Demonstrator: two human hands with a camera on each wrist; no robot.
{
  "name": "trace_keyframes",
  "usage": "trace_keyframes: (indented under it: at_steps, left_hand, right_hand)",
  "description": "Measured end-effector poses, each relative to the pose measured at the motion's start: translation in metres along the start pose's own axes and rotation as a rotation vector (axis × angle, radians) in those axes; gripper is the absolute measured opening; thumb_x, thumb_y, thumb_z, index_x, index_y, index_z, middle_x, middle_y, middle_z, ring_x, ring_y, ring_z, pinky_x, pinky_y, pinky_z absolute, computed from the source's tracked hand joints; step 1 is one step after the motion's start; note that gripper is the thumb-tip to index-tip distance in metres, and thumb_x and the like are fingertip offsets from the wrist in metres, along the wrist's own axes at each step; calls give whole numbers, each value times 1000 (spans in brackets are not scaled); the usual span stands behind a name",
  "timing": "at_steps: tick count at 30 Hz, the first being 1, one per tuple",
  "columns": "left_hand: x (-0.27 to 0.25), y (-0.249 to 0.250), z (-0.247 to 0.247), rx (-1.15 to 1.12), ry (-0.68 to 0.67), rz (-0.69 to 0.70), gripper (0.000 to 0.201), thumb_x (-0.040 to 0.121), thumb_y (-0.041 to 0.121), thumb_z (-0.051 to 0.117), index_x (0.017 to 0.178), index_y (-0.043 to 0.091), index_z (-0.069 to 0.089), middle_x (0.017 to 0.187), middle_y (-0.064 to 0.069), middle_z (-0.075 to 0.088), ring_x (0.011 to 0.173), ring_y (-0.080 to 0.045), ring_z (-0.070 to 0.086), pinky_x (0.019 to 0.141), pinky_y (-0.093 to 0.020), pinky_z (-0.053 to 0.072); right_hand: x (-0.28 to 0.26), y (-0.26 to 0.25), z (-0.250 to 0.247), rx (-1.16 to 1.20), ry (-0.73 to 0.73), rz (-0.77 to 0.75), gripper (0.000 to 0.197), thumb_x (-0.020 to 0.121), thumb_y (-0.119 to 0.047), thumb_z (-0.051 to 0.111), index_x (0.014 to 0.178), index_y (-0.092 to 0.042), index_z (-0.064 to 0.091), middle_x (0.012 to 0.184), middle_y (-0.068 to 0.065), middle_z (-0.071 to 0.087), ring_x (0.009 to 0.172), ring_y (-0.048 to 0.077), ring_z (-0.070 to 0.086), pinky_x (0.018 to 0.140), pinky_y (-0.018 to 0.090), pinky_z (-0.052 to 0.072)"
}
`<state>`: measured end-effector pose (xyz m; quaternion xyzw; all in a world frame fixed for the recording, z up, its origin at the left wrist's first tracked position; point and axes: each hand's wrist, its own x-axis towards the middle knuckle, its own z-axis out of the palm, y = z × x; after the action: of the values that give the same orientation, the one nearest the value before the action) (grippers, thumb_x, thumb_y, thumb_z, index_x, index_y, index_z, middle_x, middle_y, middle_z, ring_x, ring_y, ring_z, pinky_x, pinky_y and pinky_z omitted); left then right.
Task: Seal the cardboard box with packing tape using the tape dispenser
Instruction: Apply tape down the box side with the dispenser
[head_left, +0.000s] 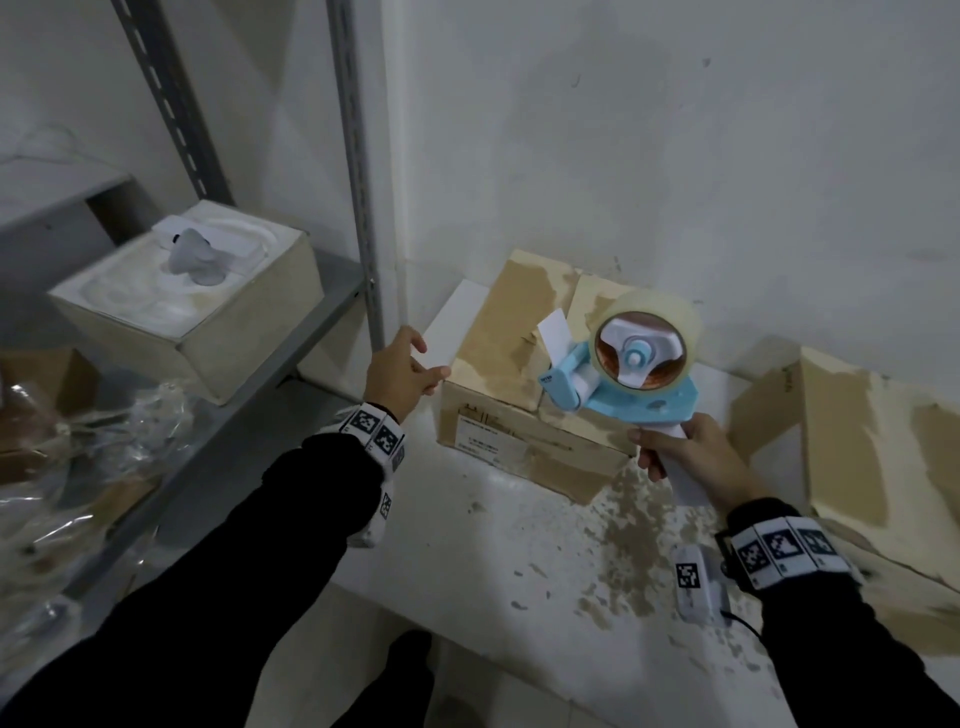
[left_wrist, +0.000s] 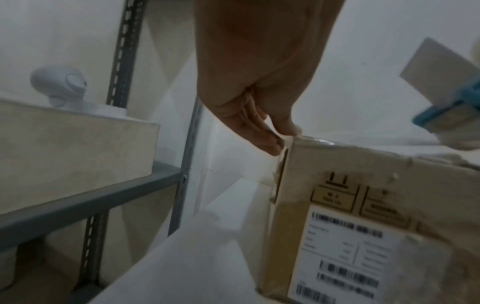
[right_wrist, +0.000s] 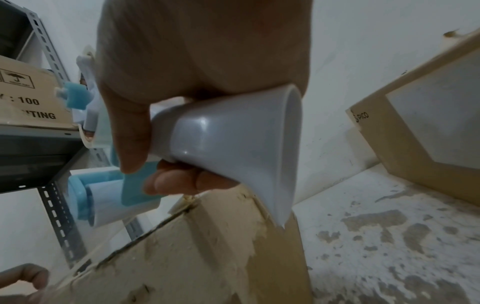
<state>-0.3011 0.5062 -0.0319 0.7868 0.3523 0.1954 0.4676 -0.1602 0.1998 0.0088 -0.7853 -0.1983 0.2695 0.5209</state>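
A worn cardboard box (head_left: 498, 332) with a shipping label on its front stands on the white table (head_left: 519, 571) against the wall. Its top flaps are down and the seam runs front to back. My left hand (head_left: 423, 364) reaches to the box's upper left corner with fingers nearly straight; in the left wrist view the left hand (left_wrist: 270, 131) touches the top edge of the box (left_wrist: 337, 185). My right hand (head_left: 675, 457) grips the white handle of a blue tape dispenser (head_left: 623, 374), held just above the box top. The right wrist view shows my right hand (right_wrist: 145, 148) curled round the dispenser handle (right_wrist: 233, 148).
A grey metal shelf rack (head_left: 358, 208) stands at the left with a foam-filled box (head_left: 197, 312) on it and plastic bags (head_left: 104, 441) below. A second cardboard box (head_left: 872, 457) stands open at the right on the table. The wall is close behind.
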Motion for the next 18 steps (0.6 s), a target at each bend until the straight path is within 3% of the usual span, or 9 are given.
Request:
trace_keyframes:
  at_steps: [3,5,8,11,15,16,18]
  left_hand:
    - [-8,-1,5,329,16,223,18,89,24,59,92,11,47,90,-7,60,79,-25,58,70,-38,50]
    - [-10,-8,8,362,57,294,16,90,25,57,92,12,48,105,-7,49,83,-22,53,74,-34,47]
    - [-6,-13,7,255,87,210,22,88,27,61,93,8,51,109,-11,40,84,-21,47,80,-29,41]
    - [2,-18,9,136,14,84,25,86,31,62,82,8,53,87,-9,52,75,-22,49,71,-29,42]
    - [0,-26,13,-326,-150,-280,28,85,33,64,70,9,62,52,3,65,53,-12,54,54,-19,49]
    - [-2,-28,14,-351,-162,-310,29,85,34,64,70,9,63,49,4,65,50,-9,55,53,-17,49]
    - [-1,-27,16,-267,-109,-272,32,83,38,65,71,8,63,52,3,65,51,-11,56,62,-25,51]
  right_hand:
    - [1,3,3,14,6,6,12,86,-2,65,76,3,61,58,18,60,44,21,52,48,30,44]
    - [0,3,4,34,11,7,14,86,-2,65,73,3,61,56,16,60,44,21,52,47,29,44]
    - [-1,3,5,67,14,15,15,85,-2,65,72,3,61,54,14,60,42,19,52,45,26,45]
    - [-3,4,7,66,27,16,14,84,-2,65,72,2,62,53,13,60,41,17,53,45,25,45]
    - [-5,7,7,96,33,18,8,84,1,66,77,2,64,52,11,61,42,17,53,45,26,44]
    - [-5,8,7,105,32,19,6,83,1,66,78,3,64,53,12,60,42,18,53,44,26,44]
    - [-5,10,8,107,37,24,7,83,0,68,78,3,64,55,15,59,42,19,52,44,27,44]
